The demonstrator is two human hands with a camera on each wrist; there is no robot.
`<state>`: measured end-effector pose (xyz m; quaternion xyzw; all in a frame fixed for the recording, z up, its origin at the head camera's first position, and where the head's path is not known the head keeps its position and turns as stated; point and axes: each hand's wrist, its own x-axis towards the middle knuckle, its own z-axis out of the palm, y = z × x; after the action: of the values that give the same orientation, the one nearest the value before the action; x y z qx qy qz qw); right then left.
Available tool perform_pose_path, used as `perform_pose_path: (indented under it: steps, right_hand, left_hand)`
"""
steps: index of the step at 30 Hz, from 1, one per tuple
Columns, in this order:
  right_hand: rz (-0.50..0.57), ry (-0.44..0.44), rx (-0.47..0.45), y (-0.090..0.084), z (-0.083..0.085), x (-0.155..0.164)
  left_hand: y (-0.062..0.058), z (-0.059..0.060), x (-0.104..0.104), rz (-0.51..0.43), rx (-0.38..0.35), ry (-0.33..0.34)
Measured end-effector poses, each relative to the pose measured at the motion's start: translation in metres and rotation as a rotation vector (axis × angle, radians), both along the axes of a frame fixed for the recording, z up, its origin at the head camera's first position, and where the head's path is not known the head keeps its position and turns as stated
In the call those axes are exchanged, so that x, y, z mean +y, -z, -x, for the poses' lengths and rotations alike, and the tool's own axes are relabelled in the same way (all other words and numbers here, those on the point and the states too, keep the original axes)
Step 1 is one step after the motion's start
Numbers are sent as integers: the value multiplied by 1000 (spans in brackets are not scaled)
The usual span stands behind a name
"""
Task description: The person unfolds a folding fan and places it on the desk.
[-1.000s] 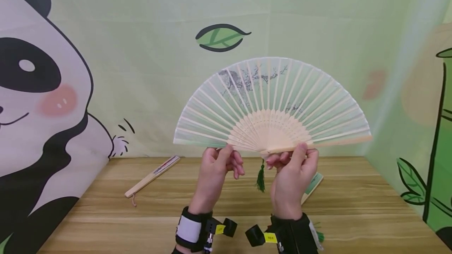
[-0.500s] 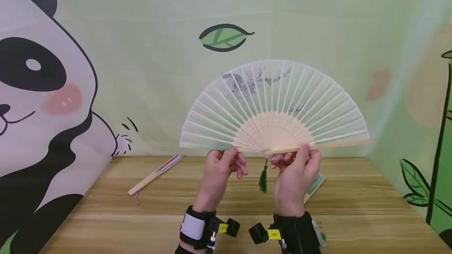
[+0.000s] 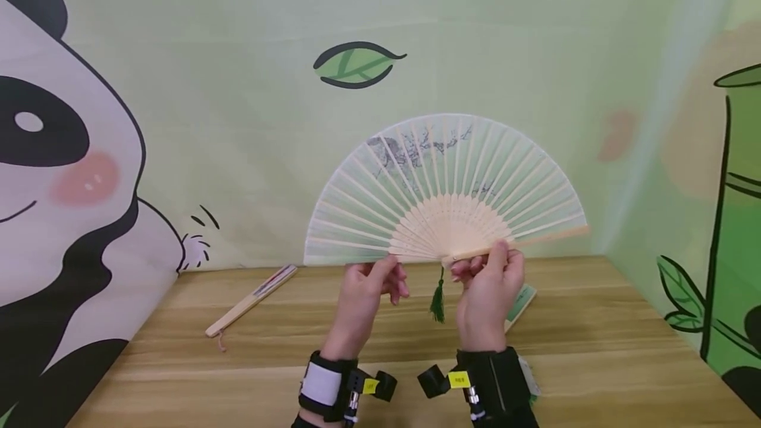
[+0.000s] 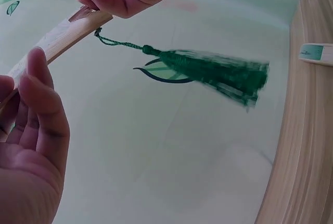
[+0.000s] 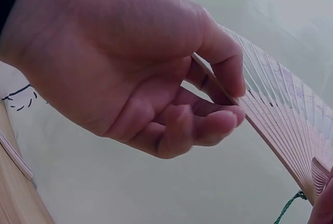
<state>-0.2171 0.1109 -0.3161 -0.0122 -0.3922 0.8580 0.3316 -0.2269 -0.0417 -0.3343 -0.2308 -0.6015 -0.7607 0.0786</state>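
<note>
A pale green folding fan [image 3: 446,183] with bamboo ribs is spread wide and held upright above the wooden table [image 3: 594,349]. My left hand [image 3: 386,273] pinches its left guard stick [image 4: 62,39] between thumb and fingers; the same pinch shows in the right wrist view [image 5: 231,101]. Close to the pivot, my right hand [image 3: 484,263] pinches the right guard stick. From the pivot hangs a green tassel [image 3: 438,302], which is blurred in the left wrist view [image 4: 218,73].
A closed bamboo fan [image 3: 252,299] lies on the table at the left. A second closed fan [image 3: 522,301] lies partly hidden behind my right hand. A printed panda-and-leaf backdrop [image 3: 178,84] walls in the table at the back and sides.
Both hands and the spread fan have sunk a little and look slightly smaller. The right guard now tilts up a bit more. The grips are the same.
</note>
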Motion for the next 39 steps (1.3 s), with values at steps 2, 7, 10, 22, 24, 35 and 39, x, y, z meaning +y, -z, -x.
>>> perform_pose_path:
  steps: [2, 7, 10, 22, 24, 35, 39]
  right_hand:
    - [4, -11, -22, 1, 1, 0]
    - [0, -39, -81, 6, 4, 1]
    - [0, -48, -110, 10, 9, 8]
    - [-100, 0, -308, 36, 28, 48]
    - [-134, -30, -356, 42, 31, 54]
    - [-317, -175, -538, 82, 46, 68]
    - [-377, -169, -574, 87, 49, 73]
  left_hand:
    - [1, 2, -2, 7, 3, -28]
    - [3, 6, -15, -51, -11, -122]
    - [4, 9, -29, -93, -45, -154]
    - [12, 8, -61, 225, -273, -139]
    - [16, 7, -63, 317, -302, -125]
    - [43, 10, -76, 730, -354, 113]
    - [55, 12, -75, 748, -381, 161]
